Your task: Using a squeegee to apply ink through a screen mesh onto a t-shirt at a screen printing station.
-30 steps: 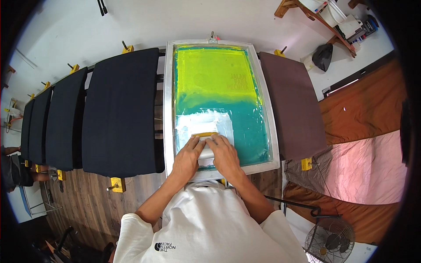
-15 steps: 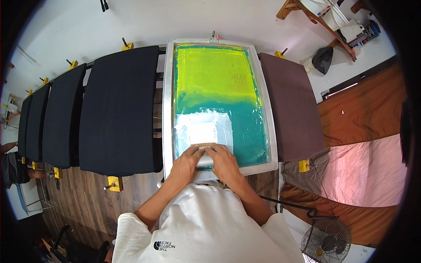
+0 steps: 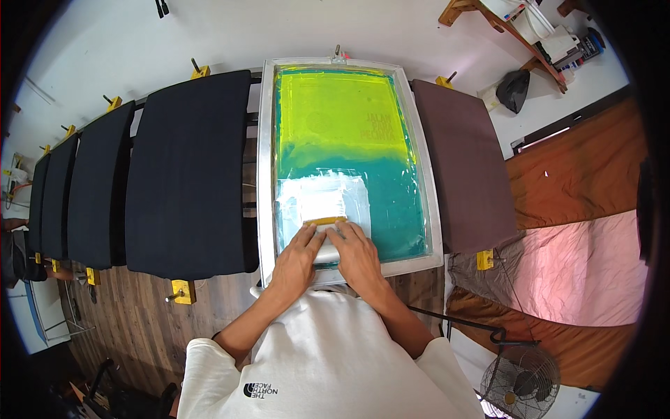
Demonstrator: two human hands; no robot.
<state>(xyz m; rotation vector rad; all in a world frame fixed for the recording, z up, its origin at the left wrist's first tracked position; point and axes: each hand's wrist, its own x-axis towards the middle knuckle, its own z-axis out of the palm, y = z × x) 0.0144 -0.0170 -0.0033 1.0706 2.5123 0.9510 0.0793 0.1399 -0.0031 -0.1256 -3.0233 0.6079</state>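
Observation:
Both my hands grip a squeegee [image 3: 324, 222] with a yellowish-brown blade edge and a pale body. It rests near the close end of a screen-printing frame [image 3: 266, 160] with metal sides. My left hand [image 3: 294, 258] is closed on its left part, and my right hand [image 3: 358, 257] on its right part, fingertips almost meeting. Just beyond the blade, white ink [image 3: 322, 195] covers a rectangular patch of the teal mesh [image 3: 394, 202]. Farther off, the mesh is bright yellow-green [image 3: 328, 105]. My palms and fingers hide much of the squeegee.
To the left runs a row of boards covered in black fabric [image 3: 188, 174], with yellow clamps [image 3: 183, 292]. A brown-purple covered board [image 3: 464, 167] adjoins the frame's right. A fan [image 3: 520, 384] stands lower right; another person's arm [image 3: 61, 271] shows at far left.
The squeegee's blade edge has shifted slightly away from me and more of it shows. My hands have moved a little with it, still gripping it.

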